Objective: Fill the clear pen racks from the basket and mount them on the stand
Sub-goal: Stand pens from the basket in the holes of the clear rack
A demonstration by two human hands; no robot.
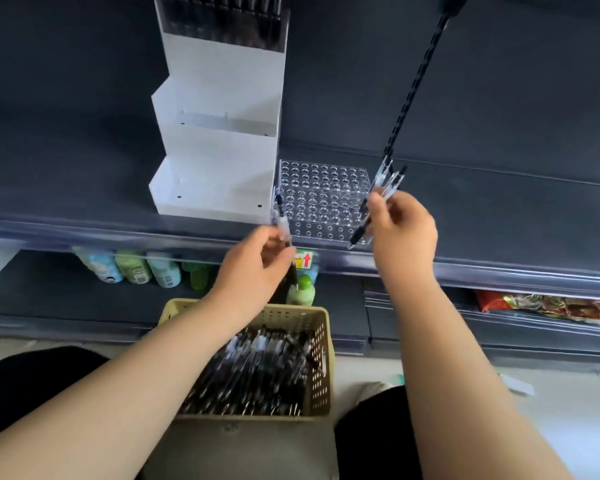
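A clear pen rack with many round holes sits on the dark shelf, just right of the white stepped stand. No pens stand in the rack's holes. The stand's top tier holds a rack of black pens. My left hand grips a pen at the rack's front left corner. My right hand holds a few pens over the rack's right edge. A beige basket full of black pens lies below, between my knees.
The shelf's front edge carries a clear price strip. On the lower shelf stand several bottles to the left and snack packets to the right. A black slotted upright runs up the back panel.
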